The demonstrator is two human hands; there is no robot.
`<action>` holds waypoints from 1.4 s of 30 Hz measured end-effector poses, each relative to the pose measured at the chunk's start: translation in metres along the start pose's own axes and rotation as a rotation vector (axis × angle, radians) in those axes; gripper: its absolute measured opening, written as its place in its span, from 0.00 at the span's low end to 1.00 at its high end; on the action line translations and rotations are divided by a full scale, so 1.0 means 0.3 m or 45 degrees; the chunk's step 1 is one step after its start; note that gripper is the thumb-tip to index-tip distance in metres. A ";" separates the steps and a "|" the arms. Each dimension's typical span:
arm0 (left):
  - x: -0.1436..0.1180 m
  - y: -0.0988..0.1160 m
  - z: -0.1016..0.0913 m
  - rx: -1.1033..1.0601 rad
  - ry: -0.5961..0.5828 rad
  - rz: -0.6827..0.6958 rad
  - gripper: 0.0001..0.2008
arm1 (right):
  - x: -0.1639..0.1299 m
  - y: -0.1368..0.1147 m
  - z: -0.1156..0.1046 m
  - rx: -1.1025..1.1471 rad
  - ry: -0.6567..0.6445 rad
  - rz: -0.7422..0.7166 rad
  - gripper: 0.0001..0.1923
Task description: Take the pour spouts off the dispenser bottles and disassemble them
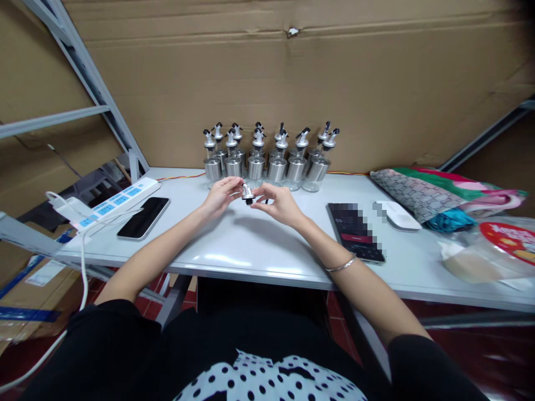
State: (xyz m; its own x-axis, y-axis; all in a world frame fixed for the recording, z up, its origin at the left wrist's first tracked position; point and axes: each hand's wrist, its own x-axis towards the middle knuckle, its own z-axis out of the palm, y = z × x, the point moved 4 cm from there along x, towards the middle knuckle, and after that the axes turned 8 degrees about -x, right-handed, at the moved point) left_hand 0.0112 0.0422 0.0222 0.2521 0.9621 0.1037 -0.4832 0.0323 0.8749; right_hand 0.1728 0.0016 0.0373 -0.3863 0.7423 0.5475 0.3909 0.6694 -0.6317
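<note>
In the head view, the pourer top (pixel 247 195), silver with a black stopper, is held above the near-middle part of the white table (pixel 259 239), between both hands. The left hand (pixel 223 196) pinches the spout end with narrowed fingers; the right hand (pixel 276 201) grips the collar between thumb and fingers. On the far side, directly beyond the hands, glass bottles with steel sleeves (pixel 277 168) stand upright in two close rows, fitted with similar tops, before a cardboard panel (pixel 209 72). To the left lie a power strip (pixel 112 204) and a dark-screened phone (pixel 144 218); a white cable (pixel 84 267) hangs over the table edge. To the right lie a second phone (pixel 349 228), a white device (pixel 399 214), a patterned bag (pixel 401 195) and, nearer, a clear package with a red label (pixel 501 239). The near row hides most of the far row, so the exact bottle count cannot be told. The hands cover parts of the pourer top and of some bottle bases. A pixelated patch masks portions of the second phone and the white device. The package is cut off at the right edge, and its contents are unclear.
</note>
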 end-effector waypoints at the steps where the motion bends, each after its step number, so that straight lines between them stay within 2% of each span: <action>1: 0.000 -0.001 0.002 -0.012 -0.006 -0.020 0.17 | 0.001 0.003 -0.001 0.008 0.005 0.002 0.11; 10: 0.000 -0.018 0.012 0.024 -0.102 -0.070 0.20 | 0.005 0.015 0.011 -0.026 -0.009 -0.011 0.09; 13: -0.001 -0.018 0.008 0.072 -0.097 -0.034 0.18 | 0.007 0.005 0.008 -0.165 -0.023 -0.047 0.09; 16: 0.001 -0.015 0.000 0.135 -0.050 0.015 0.17 | 0.009 0.001 0.006 -0.421 -0.067 -0.040 0.11; 18: 0.004 -0.011 -0.004 0.170 -0.020 0.034 0.17 | 0.009 0.016 0.005 -0.625 -0.131 0.071 0.13; 22: 0.005 -0.008 -0.010 0.214 0.046 0.069 0.17 | -0.002 0.071 -0.004 -0.990 -0.300 0.378 0.08; 24: 0.002 -0.012 -0.013 0.232 0.070 0.075 0.17 | -0.008 0.090 -0.008 -1.088 -0.366 0.430 0.09; 28: 0.003 -0.035 -0.015 0.295 0.042 0.066 0.17 | -0.017 0.105 0.001 -1.084 -0.492 0.421 0.08; 35: 0.013 -0.075 -0.017 0.429 -0.069 0.097 0.19 | -0.018 0.101 0.002 -1.025 -0.503 0.439 0.04; 42: 0.013 -0.093 -0.010 0.510 -0.167 0.085 0.19 | -0.022 0.117 -0.006 -1.000 -0.494 0.499 0.14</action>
State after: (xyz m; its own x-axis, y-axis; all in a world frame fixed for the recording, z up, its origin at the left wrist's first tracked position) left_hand 0.0232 0.0459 -0.0033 0.3485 0.9150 0.2032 -0.1445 -0.1617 0.9762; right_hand 0.1905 0.0202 0.0124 -0.3036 0.9505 0.0669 0.9451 0.3093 -0.1058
